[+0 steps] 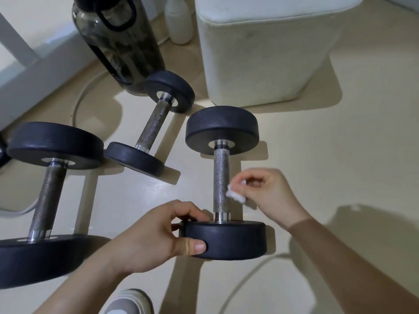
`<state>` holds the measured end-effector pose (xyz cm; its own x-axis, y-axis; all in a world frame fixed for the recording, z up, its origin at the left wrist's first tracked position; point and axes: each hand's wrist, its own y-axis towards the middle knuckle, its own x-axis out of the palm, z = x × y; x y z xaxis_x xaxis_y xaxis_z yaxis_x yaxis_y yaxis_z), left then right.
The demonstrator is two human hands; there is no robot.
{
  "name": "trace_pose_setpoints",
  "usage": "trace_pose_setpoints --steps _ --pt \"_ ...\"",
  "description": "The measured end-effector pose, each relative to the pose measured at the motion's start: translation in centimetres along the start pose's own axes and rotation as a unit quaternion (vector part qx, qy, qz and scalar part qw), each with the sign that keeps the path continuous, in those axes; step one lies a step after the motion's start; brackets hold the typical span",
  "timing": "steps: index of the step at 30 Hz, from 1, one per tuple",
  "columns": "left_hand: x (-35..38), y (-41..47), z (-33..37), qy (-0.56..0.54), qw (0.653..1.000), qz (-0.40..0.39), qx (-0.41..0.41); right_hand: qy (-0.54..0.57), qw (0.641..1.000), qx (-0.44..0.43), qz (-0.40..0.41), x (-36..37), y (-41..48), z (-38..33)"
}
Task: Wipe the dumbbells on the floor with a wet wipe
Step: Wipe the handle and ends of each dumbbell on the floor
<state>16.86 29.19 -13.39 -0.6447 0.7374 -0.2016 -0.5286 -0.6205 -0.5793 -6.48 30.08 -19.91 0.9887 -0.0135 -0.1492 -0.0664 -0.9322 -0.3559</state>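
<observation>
Three black dumbbells with knurled steel handles lie on the cream floor. The right dumbbell (pixel 221 173) lies in front of me. My left hand (pixel 156 236) grips its near black weight, thumb on the rim. My right hand (pixel 265 191) pinches a small crumpled white wet wipe (pixel 234 194) against the right side of the handle. A middle dumbbell (pixel 152 123) lies slanted behind it. The large left dumbbell (pixel 48 189) lies at the left edge.
A dark translucent water bottle (pixel 120 39) stands behind the middle dumbbell. A white padded box (pixel 267 51) stands at the back right, a white bottle (pixel 179 17) beside it. White cables (pixel 244 277) run across the floor. My shoe (pixel 129 302) shows at the bottom.
</observation>
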Motion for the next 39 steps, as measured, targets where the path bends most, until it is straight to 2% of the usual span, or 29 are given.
trace_pose_setpoints --steps 2,4,5,7,9,10,12,14,16,17,19,21,22,23,24,26,28,29,30,32,33,35,36,39 --pt "-0.2 -0.3 -0.1 0.000 1.000 -0.002 -0.009 0.010 0.994 -0.065 0.082 1.1 2.0 -2.1" --pt "-0.2 -0.6 -0.2 0.010 1.000 -0.002 -0.012 -0.039 0.990 -0.098 0.094 2.0 2.8 -2.8" --pt "-0.2 -0.8 -0.2 0.011 1.000 0.002 -0.012 -0.052 0.992 -0.095 0.069 2.0 2.6 -2.6" --pt "-0.2 -1.2 -0.3 -0.003 1.000 0.013 -0.014 -0.101 0.992 -0.064 -0.034 1.6 0.8 -1.9" --pt "-0.2 -1.3 -0.5 -0.008 1.000 0.013 -0.011 -0.186 0.971 -0.036 -0.147 1.0 -0.8 -1.6" --pt "-0.1 -1.3 -0.5 -0.011 1.000 0.012 -0.008 -0.198 0.965 -0.038 -0.166 0.9 -0.8 -1.6" --pt "-0.1 -1.3 -0.7 -0.024 1.000 0.015 0.004 -0.165 0.977 -0.075 -0.114 1.1 0.6 -2.4" --pt "-0.2 -1.4 -0.9 -0.038 0.999 0.021 0.010 -0.130 0.985 -0.117 0.002 1.7 2.9 -3.2" --pt "0.1 -1.4 -0.8 -0.042 0.999 0.019 0.020 -0.096 0.985 -0.119 0.083 2.0 3.9 -3.2" --pt "0.2 -1.4 -1.0 -0.035 0.999 0.017 0.024 -0.071 0.988 -0.100 0.089 2.1 3.5 -2.6" --pt "0.1 -1.4 -0.9 -0.016 0.999 0.022 0.016 -0.042 0.998 -0.048 0.030 2.1 1.0 -1.7" --pt "0.4 -1.9 -0.5 0.008 1.000 0.004 0.020 -0.077 0.992 -0.014 -0.095 1.6 -1.2 -1.4" --pt "0.6 -1.9 -0.3 0.020 1.000 -0.001 0.020 -0.099 0.986 -0.014 -0.132 1.4 -1.2 -1.4" --pt "0.8 -2.3 0.1 0.038 0.999 0.003 0.011 -0.120 0.984 -0.032 -0.128 1.4 -0.6 -1.8" --pt "1.1 -1.6 -0.2 0.054 0.998 0.014 0.013 -0.139 0.984 -0.071 -0.084 1.5 0.4 -2.2" --pt "1.2 -1.7 -3.1 0.113 0.992 -0.036 0.042 -0.206 0.960 -0.179 0.054 2.3 2.9 -3.1" --pt "1.4 -1.0 -6.9 0.083 0.996 -0.044 -0.008 -0.307 0.911 -0.232 0.147 3.4 3.9 -3.2" --pt "1.8 -1.0 -6.6 0.042 0.998 -0.041 -0.017 -0.321 0.904 -0.230 0.161 3.8 3.7 -2.9" --pt "2.0 -1.2 -5.3 0.037 0.999 -0.018 0.005 -0.304 0.914 -0.222 0.149 3.9 3.0 -2.7" --pt "3.5 -1.0 -1.7 0.022 0.993 0.112 0.020 -0.225 0.952 -0.196 0.070 3.6 0.8 -2.5" --pt "4.0 -2.3 -0.8 -0.004 0.991 0.126 0.041 -0.194 0.967 -0.163 0.002 3.2 -0.2 -2.7" --pt "4.4 -2.1 -0.8 -0.007 0.989 0.128 0.071 -0.180 0.970 -0.104 -0.127 2.5 -0.8 -2.6" --pt "4.6 -2.0 -0.7 -0.004 0.989 0.124 0.077 -0.179 0.969 -0.102 -0.135 2.5 -0.2 -2.8" --pt "4.7 -1.9 -0.5 0.000 0.988 0.134 0.074 -0.153 0.977 -0.149 0.017 3.3 3.3 -3.6"
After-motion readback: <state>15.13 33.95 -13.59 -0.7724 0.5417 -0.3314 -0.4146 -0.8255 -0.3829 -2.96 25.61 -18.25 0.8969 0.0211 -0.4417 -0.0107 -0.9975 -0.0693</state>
